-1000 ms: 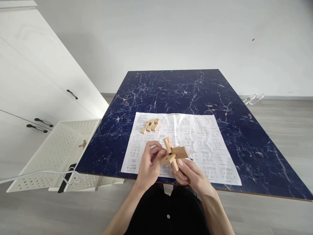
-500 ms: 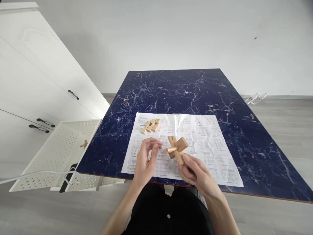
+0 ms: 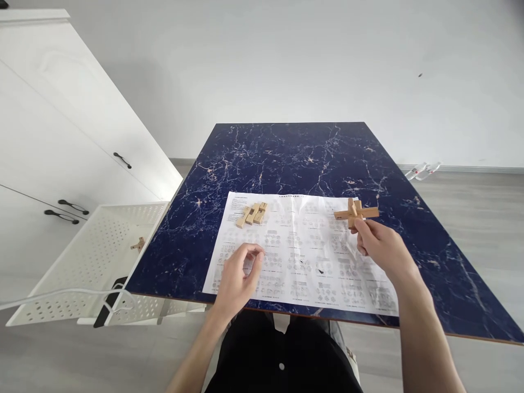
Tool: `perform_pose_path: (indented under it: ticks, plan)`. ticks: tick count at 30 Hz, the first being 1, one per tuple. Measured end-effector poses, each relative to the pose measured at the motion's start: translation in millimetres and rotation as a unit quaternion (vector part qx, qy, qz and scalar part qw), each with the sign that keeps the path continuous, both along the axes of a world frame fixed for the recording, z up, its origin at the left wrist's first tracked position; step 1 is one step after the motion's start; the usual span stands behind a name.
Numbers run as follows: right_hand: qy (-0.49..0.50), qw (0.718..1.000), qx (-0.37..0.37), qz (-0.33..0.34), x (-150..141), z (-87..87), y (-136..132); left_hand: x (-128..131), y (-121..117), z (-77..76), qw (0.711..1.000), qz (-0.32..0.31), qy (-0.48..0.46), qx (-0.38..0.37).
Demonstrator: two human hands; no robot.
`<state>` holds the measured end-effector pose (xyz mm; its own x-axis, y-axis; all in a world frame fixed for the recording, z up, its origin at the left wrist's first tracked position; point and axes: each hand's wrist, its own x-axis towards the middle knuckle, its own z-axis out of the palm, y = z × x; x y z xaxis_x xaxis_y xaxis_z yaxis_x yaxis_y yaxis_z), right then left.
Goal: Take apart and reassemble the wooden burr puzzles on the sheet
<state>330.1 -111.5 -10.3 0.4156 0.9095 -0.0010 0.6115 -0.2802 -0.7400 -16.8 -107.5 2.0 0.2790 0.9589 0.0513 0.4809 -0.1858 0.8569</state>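
My right hand pinches a wooden interlocking puzzle of crossed bars between thumb and fingers, at the upper right corner of the printed sheet. I cannot tell whether the puzzle rests on the surface. My left hand is over the left half of the sheet with loosely curved fingers, a gap beside the thumb and nothing held. Beyond it, several notched wooden pieces lie side by side on the sheet's upper left.
The sheet lies along the near edge of a dark blue marbled table. Left of the table stands a white perforated basket with a small wooden puzzle inside and a white cable across it. White cabinets rise behind.
My right hand has carried the wooden puzzle from the sheet's middle to its upper right corner, turning it. My left hand has shifted slightly left and nearer to me.
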Motion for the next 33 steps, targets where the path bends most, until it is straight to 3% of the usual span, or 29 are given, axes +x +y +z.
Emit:
perform_pose_path:
  ticks: [4, 8, 13, 18, 26, 29, 33]
  plan:
    - [-0.013, 0.999, -0.043, -0.015, 9.9, -2.4, 9.7, -0.7, -0.1, 0.8, 1.000, -0.003, 0.008, -0.007]
    - [-0.037, 0.998, -0.050, -0.022, 4.6, -2.2, 1.7, 0.1, -0.3, 2.4, 1.000, -0.002, 0.012, 0.000]
    - [-0.041, 0.999, -0.009, -0.008, -20.0, -1.9, -27.9, 1.7, 0.3, 1.9, 1.000, -0.005, 0.013, 0.008]
    - [0.034, 0.998, 0.020, 0.041, -55.6, 0.0, -57.3, 1.9, 0.1, 1.8, 1.000, -0.002, 0.019, 0.010]
    - [0.096, 0.994, 0.036, 0.038, -78.2, -6.1, -73.4, 3.2, 0.9, 5.1, 0.999, -0.019, 0.028, 0.025]
    - [0.102, 0.993, 0.034, 0.041, -77.2, -8.2, -73.6, 3.5, 6.8, 2.7, 0.996, -0.028, 0.052, 0.065]
    - [0.100, 0.993, 0.038, 0.044, -76.4, -9.5, -73.3, 1.5, 28.2, -3.9, 0.976, 0.010, 0.125, 0.179]
